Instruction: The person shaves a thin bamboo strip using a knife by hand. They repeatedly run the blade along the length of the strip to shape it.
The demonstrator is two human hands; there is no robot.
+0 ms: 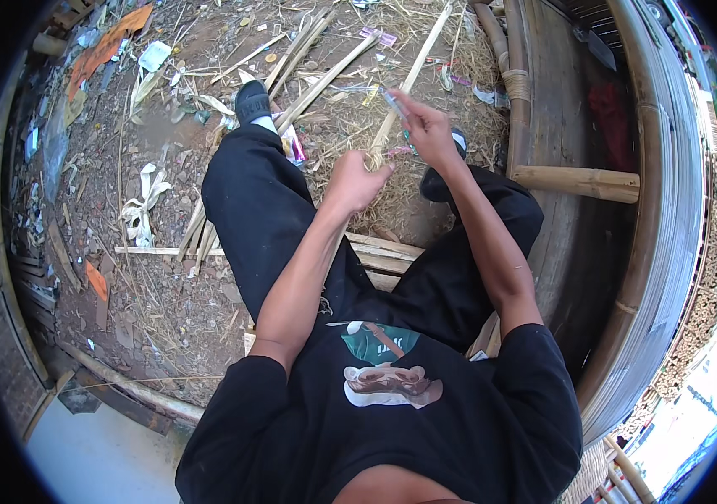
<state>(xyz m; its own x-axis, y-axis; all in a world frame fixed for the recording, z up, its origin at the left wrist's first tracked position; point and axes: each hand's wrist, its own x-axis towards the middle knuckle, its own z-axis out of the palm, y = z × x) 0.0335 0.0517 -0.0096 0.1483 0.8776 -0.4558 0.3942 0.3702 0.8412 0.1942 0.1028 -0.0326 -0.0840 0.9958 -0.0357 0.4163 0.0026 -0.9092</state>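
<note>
A long pale bamboo strip point(413, 76) runs from between my knees out toward the far ground. My left hand point(357, 181) is closed around its near part, thumb pointing right. Slightly farther and to the right, my right hand point(428, 133) grips a short, light grey, blade-like tool point(393, 104). That tool lies close beside the strip, and whether it touches it I cannot tell. Most of the tool's handle is hidden in my fingers. Curled thin shavings point(375, 161) show just beyond my left hand.
Split bamboo pieces point(325, 80) lie beyond my left shoe point(252, 102). More slats point(383, 256) are between my legs. A bamboo-framed wooden bench point(577, 181) stands close on my right. Straw, plastic scraps and an orange sheet point(106, 50) litter the dirt.
</note>
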